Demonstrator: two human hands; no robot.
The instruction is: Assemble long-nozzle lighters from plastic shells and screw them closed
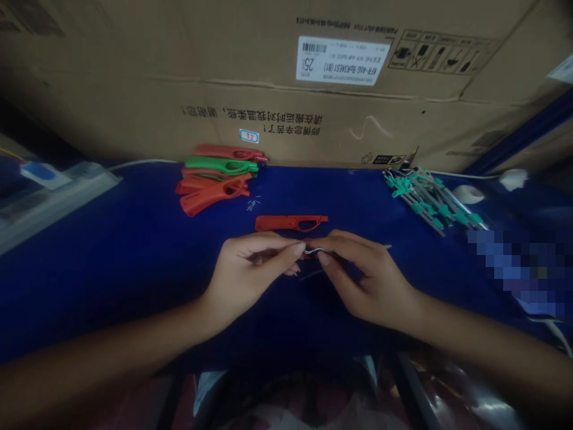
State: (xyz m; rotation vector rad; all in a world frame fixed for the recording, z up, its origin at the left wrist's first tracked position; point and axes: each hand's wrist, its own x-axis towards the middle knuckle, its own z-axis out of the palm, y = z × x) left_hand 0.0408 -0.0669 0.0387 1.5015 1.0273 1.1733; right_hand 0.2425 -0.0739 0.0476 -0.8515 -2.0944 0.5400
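Note:
My left hand pinches one end of a short white wire between thumb and fingertips. Close beside it, my right hand is closed where the wire runs in; the end of a thin metal tube shows past its far side, most of the tube being hidden by the fingers. Partly covered by my fingertips, a red piece shows below the wire. Just beyond both hands lies a red lighter casing half, its trigger opening toward the right.
Back left, several red and green lighter casings lie stacked near small metal pins. Back right are several metal tubes with green fittings and a white roll. A cardboard box walls off the blue table's rear; a plastic bag lies left.

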